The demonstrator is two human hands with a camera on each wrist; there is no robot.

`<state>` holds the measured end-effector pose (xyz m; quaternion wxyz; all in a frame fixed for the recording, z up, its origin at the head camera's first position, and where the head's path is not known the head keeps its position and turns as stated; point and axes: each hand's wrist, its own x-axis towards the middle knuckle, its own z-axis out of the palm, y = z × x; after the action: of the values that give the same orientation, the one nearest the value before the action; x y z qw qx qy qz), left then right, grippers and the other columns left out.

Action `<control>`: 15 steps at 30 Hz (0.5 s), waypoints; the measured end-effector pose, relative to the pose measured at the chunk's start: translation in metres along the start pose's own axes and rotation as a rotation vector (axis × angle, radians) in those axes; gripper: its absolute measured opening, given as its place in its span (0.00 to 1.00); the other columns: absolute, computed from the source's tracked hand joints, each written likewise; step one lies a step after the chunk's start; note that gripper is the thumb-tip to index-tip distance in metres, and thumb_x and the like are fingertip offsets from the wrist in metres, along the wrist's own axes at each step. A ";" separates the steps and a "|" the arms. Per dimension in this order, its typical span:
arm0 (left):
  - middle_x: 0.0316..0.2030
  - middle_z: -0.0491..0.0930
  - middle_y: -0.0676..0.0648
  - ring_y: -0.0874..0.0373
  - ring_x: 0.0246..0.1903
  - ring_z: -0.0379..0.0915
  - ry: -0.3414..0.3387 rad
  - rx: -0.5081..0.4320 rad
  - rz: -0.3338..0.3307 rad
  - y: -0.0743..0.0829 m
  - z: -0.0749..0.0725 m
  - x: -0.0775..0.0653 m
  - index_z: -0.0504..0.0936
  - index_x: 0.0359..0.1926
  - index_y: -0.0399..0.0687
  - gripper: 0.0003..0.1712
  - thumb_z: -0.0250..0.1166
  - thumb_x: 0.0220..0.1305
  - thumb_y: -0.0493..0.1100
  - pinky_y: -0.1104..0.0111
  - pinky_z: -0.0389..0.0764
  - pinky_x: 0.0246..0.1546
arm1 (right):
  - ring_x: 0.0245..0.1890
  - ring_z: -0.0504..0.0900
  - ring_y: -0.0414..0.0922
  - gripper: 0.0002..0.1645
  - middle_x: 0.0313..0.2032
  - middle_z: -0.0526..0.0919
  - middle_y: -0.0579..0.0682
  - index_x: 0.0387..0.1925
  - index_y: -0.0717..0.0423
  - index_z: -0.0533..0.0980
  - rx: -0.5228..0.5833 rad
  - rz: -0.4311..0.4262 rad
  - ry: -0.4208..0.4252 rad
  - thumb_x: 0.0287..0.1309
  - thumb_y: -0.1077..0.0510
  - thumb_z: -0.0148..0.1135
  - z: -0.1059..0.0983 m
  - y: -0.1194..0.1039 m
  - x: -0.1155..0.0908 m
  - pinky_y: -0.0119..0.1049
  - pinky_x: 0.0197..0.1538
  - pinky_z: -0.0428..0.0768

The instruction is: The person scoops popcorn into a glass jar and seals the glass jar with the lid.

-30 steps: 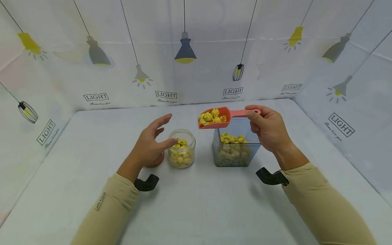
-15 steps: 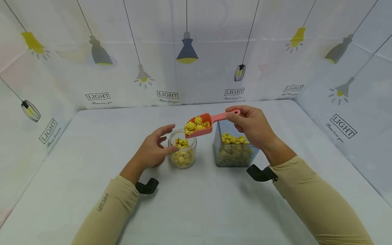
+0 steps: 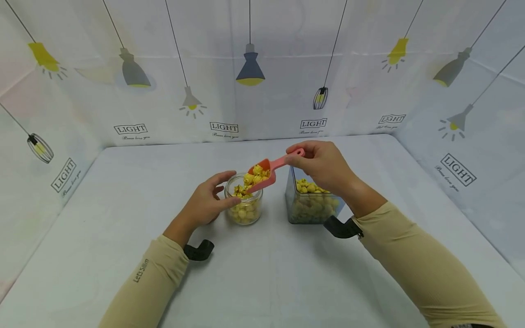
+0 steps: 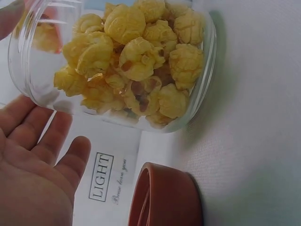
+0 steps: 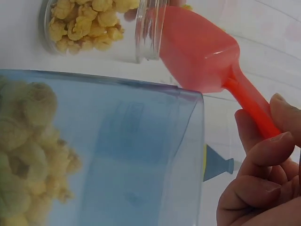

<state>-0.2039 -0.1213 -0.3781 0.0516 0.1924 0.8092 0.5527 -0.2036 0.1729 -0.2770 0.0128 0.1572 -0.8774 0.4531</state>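
In the head view my right hand (image 3: pixel 326 166) pinches the handle of a pink scoop (image 3: pixel 280 162) between thumb and fingers. The scoop tilts down to the left over the mouth of a clear glass jar (image 3: pixel 244 217), with yellow popcorn (image 3: pixel 259 172) at its front lip. Popcorn also lies inside the jar. My left hand (image 3: pixel 203 200) is beside the jar's left side, thumb and fingers spread about its rim. The left wrist view shows its relaxed fingers (image 4: pixel 56 136) near the glass; whether they press on it I cannot tell.
Right of the jar stands a bluish transparent bin (image 3: pixel 313 212) partly filled with popcorn, below my right hand. A reddish-brown round lid (image 4: pixel 174 197) lies by the jar, mostly hidden behind my left hand in the head view. A lamp-printed cloth (image 3: pixel 184 36) hangs behind the white table.
My right hand has carried the loaded scoop leftward from above the bin to the jar's mouth and tipped it down. My left hand has moved slightly closer to the jar rim.
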 end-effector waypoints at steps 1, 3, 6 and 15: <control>0.70 0.65 0.43 0.43 0.68 0.62 -0.002 0.003 0.000 0.000 0.000 0.000 0.67 0.72 0.46 0.41 0.73 0.61 0.45 0.47 0.67 0.65 | 0.25 0.66 0.48 0.19 0.31 0.77 0.54 0.51 0.59 0.82 -0.016 -0.001 -0.001 0.67 0.49 0.65 0.000 -0.002 0.000 0.34 0.24 0.64; 0.70 0.65 0.43 0.44 0.68 0.61 -0.002 0.009 -0.001 0.000 0.000 0.000 0.67 0.72 0.46 0.41 0.73 0.61 0.46 0.48 0.67 0.66 | 0.27 0.67 0.49 0.19 0.33 0.80 0.53 0.50 0.58 0.82 -0.044 -0.006 -0.003 0.66 0.50 0.66 0.001 -0.006 0.002 0.35 0.25 0.64; 0.70 0.66 0.43 0.46 0.68 0.61 0.001 0.019 0.004 0.000 0.000 0.000 0.67 0.72 0.44 0.40 0.73 0.61 0.46 0.48 0.66 0.66 | 0.31 0.69 0.49 0.19 0.36 0.83 0.52 0.51 0.58 0.83 -0.062 -0.015 -0.008 0.66 0.50 0.66 0.002 -0.010 0.003 0.37 0.28 0.66; 0.70 0.66 0.42 0.48 0.69 0.59 -0.005 0.005 0.029 -0.001 0.000 0.001 0.67 0.71 0.40 0.40 0.73 0.61 0.43 0.49 0.65 0.67 | 0.32 0.71 0.49 0.18 0.38 0.85 0.53 0.51 0.58 0.83 -0.076 -0.004 -0.006 0.67 0.51 0.65 0.000 -0.015 0.003 0.37 0.29 0.67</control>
<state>-0.2056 -0.1214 -0.3791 0.0452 0.2058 0.8077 0.5507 -0.2017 0.1638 -0.2644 0.0172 0.1597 -0.8937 0.4189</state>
